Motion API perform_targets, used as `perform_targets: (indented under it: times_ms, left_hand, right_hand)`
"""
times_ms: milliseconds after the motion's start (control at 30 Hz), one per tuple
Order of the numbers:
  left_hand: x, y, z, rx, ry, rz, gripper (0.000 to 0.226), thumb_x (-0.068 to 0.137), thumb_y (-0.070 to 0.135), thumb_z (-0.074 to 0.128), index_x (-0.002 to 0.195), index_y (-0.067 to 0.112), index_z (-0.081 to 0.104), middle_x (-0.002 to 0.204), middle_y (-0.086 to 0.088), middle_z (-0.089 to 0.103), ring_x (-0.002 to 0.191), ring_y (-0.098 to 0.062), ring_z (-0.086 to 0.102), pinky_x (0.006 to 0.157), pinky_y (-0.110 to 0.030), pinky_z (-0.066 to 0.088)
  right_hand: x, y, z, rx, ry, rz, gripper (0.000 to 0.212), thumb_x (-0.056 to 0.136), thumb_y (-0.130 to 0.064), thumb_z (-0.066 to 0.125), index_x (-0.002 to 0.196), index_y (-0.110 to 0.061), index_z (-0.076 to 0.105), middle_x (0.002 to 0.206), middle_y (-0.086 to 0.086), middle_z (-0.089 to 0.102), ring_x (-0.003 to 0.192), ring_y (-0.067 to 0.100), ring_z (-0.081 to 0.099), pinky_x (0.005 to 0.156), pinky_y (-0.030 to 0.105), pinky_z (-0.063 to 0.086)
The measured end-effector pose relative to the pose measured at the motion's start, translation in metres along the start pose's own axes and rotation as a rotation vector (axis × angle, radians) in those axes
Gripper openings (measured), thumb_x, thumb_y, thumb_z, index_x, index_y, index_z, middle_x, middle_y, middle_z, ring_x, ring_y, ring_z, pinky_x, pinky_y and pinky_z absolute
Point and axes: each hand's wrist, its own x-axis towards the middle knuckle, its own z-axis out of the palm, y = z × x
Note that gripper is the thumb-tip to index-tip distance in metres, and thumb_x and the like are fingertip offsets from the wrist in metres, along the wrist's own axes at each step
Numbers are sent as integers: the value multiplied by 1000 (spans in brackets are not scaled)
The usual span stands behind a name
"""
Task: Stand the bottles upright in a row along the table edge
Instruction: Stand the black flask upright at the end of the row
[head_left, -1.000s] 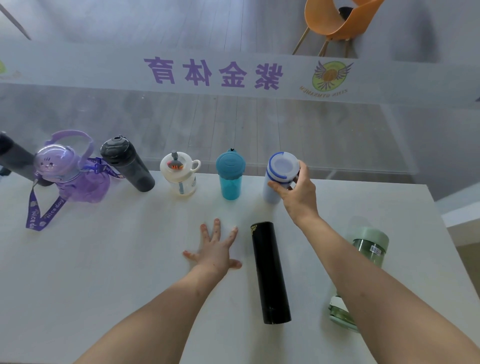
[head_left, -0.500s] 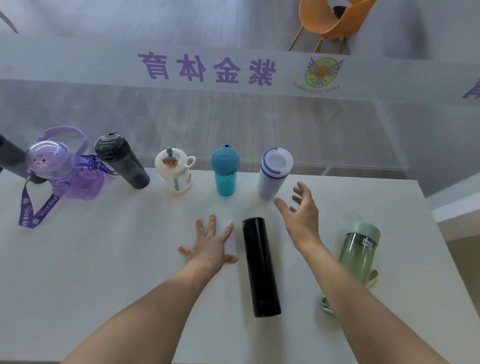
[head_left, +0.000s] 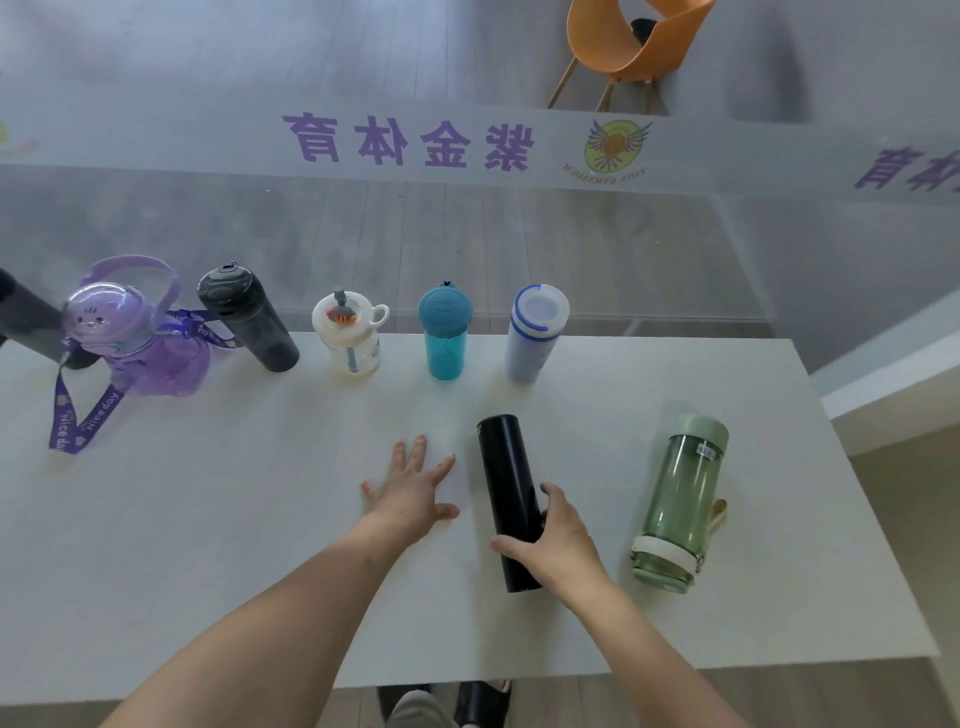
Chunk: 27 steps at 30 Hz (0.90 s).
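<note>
While the left hand (head_left: 410, 493) is laid flat, fingers spread, on the counter (head_left: 208, 545) as a brace, the lying black bottle (head_left: 506, 488) is wrapped by the right hand (head_left: 558, 540), prob. for righting w/ the far-edge row.

Soft, even daylight fills the scene, bright but hazy, and the white bench (head_left: 208, 545) shows only faint, short shadows beside the bottles. The glass partition (head_left: 467, 249) beyond is milky with pale reflections. Wide-angle distortion bends straight lines and tilts upright things outward near the left and right edges; detail is slightly soft throughout.
</note>
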Motion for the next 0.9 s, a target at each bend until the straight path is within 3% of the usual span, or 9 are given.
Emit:
perform_targets:
  times_ms: [67,167,300,433,567,767,900]
  left_hand:
    - [-7,-4,4,11,-1,15,78,96,54,60,158,53,12,169,7,-19,155,-23,-21,114,-73,15]
    - [-18,-7,3,0,-31,42,73,100,50,56,158,52,13,171,7,-13,156,-24,-16,117,-66,17]
    - [-34,-9,-5,-24,-60,98,70,103,47,53,159,49,12,172,4,1,157,-26,-2,120,-57,20]
    - [-46,-13,-12,-30,-81,121,67,104,44,51,160,46,14,172,2,4,157,-27,2,122,-55,19]
    - [-50,-7,-21,-9,-62,142,66,105,43,51,160,46,15,171,0,6,157,-28,4,121,-55,21]
    - [-48,22,-24,-80,-12,163,66,104,40,54,160,45,19,171,-3,10,153,-30,21,119,-52,30]
    - [-44,48,-18,-95,12,145,67,103,41,55,160,45,19,171,-3,9,154,-30,18,118,-54,30]
  right_hand:
    - [-6,1,3,-29,-23,42,109,62,-63,76,151,-30,23,131,-2,54,111,19,60,84,31,53]
    - [-13,-4,2,-26,26,86,84,67,-54,73,137,-28,35,106,-9,62,85,12,66,74,34,60]
    - [-26,-11,-7,75,181,101,65,66,-54,72,120,-37,41,103,-10,65,72,11,69,67,38,61]
    - [-35,-17,-26,174,355,73,59,62,-58,73,111,-42,44,102,-10,64,79,11,67,70,35,56]
    - [-34,-25,-53,235,509,2,53,66,-49,82,106,-36,49,99,-7,67,84,14,64,72,34,53]
    - [-26,-37,-105,334,610,-135,62,61,-49,81,109,-50,42,97,-27,60,91,-11,58,70,18,42]
    - [-7,-40,-131,189,585,-288,76,62,-43,79,125,-51,38,106,-29,53,97,12,53,73,30,44]
